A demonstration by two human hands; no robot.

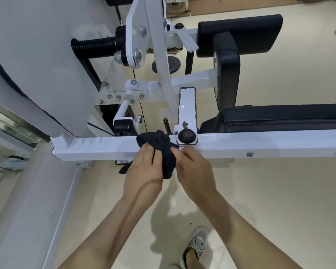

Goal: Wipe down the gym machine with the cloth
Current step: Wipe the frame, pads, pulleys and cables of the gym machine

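Left hand [144, 169] grips the dark cloth [159, 142]; right hand [194, 171] pinches its right fold. Cloth drapes over the near edge of the white beam [97, 146], just left of a black cap [187, 135]. Open floor [260, 191] lies below.

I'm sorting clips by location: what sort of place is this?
Most likely a gym: a white machine frame with a black padded seat and back pad. The left hand and right hand hold a cloth on it.
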